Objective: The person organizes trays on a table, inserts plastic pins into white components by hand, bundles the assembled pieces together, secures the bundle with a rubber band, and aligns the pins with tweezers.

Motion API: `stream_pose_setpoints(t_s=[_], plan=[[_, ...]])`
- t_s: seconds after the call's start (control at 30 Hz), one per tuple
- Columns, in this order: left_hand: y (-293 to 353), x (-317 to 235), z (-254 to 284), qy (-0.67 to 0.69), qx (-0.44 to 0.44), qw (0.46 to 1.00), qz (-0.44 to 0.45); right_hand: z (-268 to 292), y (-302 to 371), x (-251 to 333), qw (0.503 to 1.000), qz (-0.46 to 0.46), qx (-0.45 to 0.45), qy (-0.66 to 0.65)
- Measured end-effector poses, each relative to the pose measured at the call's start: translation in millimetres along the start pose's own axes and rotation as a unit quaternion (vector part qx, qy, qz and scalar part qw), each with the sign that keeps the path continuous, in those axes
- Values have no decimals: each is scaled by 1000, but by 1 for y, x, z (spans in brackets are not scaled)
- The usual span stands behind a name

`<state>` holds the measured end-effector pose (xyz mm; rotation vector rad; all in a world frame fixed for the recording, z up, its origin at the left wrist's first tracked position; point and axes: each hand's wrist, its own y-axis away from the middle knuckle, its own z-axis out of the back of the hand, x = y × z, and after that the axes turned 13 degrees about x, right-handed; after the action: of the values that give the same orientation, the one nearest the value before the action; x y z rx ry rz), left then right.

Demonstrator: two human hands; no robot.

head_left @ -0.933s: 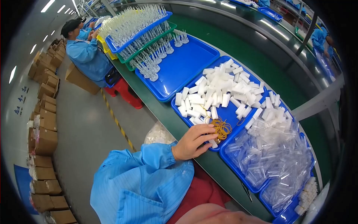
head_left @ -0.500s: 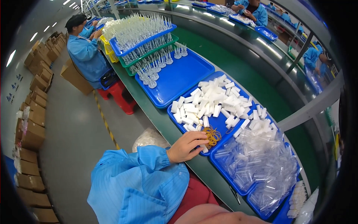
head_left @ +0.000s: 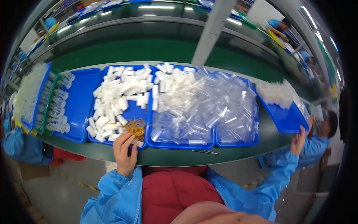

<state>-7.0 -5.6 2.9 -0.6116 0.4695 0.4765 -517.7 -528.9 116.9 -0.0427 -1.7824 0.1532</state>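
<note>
My left hand rests at the front rim of a blue tray, its fingers apart and fingertips beside a heap of tan rubber bands. White foam-like blocks fill much of that tray. At the far right, my right arm is stretched out, and my right hand has its fingers at the near corner of another blue tray, seemingly gripping the rim. Rows of whitish pieces and a clear plastic bag lie in this tray, which sits at an angle.
Clear plastic tubes heap over two middle blue trays. Tweezers lie along the table's front edge. Stacked trays of spiky clear parts stand left. A metal post rises behind. A co-worker is close at the right.
The view has swung right and the far-right tray has come into sight. My right hand now appears at that tray's corner; my left stays by the rubber bands.
</note>
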Motion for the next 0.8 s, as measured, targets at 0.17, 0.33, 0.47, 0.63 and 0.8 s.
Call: stream_pose_setpoints(t_s=[0.17,0.33,0.47,0.63,0.8], plan=[[-5,2,-18,40,13,999,-18,42,-40,11,1000,10,25,0],[5,-1,-6,16,19,1000,3,-39,-28,-47,993,-9,-78,-83],[2,-2,-13,18,29,999,-5,-57,-58,-53,995,3,-60,-84],[3,0,-9,4,39,999,5,-111,-97,-69,996,-28,4,-82],[4,2,-9,-2,50,998,27,-170,-130,-102,988,-111,69,-79]])
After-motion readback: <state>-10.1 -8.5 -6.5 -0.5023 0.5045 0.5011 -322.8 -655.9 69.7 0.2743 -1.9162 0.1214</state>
